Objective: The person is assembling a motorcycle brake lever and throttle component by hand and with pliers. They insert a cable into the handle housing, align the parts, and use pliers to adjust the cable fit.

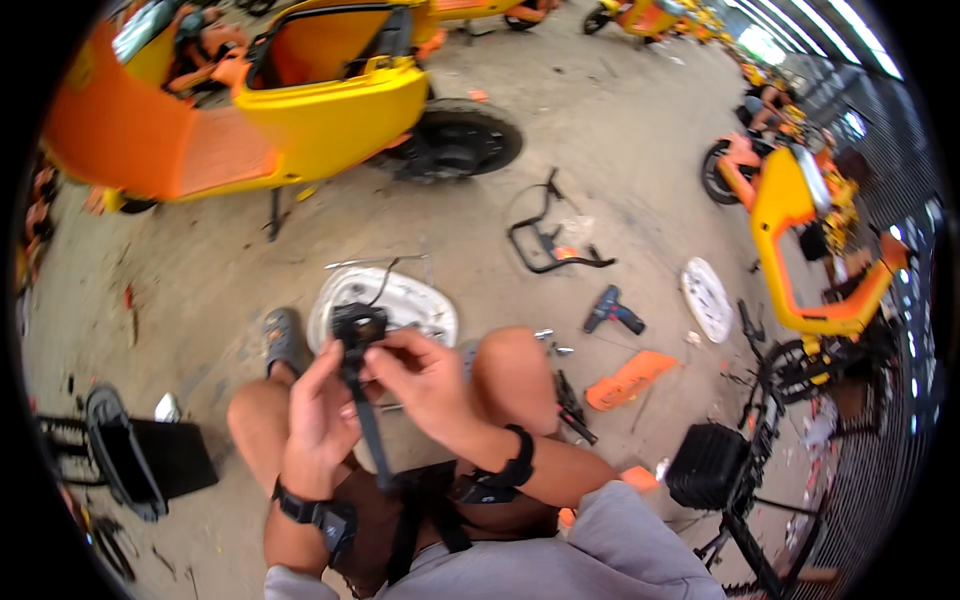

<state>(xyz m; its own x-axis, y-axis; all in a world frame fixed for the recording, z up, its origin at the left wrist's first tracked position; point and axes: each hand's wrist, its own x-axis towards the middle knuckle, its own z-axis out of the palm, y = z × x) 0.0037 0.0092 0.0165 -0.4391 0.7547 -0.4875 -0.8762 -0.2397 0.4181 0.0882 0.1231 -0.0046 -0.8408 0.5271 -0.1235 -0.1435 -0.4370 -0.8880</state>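
Note:
Above my lap, both hands are closed around a small black part (352, 325) with a round opening in its upper end. A long flat black strip hangs from it toward my lap, and a thin dark cable rises from its top. My left hand (322, 410) grips the part from the left side. With thumb and fingers pinched, my right hand (425, 378) holds its right side. Beneath the part, on the floor, lies a white oval tray-like panel (443, 322); my hands hide some of it.
A yellow and orange scooter (340, 125) stands ahead left; another scooter (785, 240) is at right. On the floor lie a black tubular frame (518, 240), a power drill (612, 312), an orange panel (630, 380) and a white oval cover (707, 300). A black bin (165, 460) is at left.

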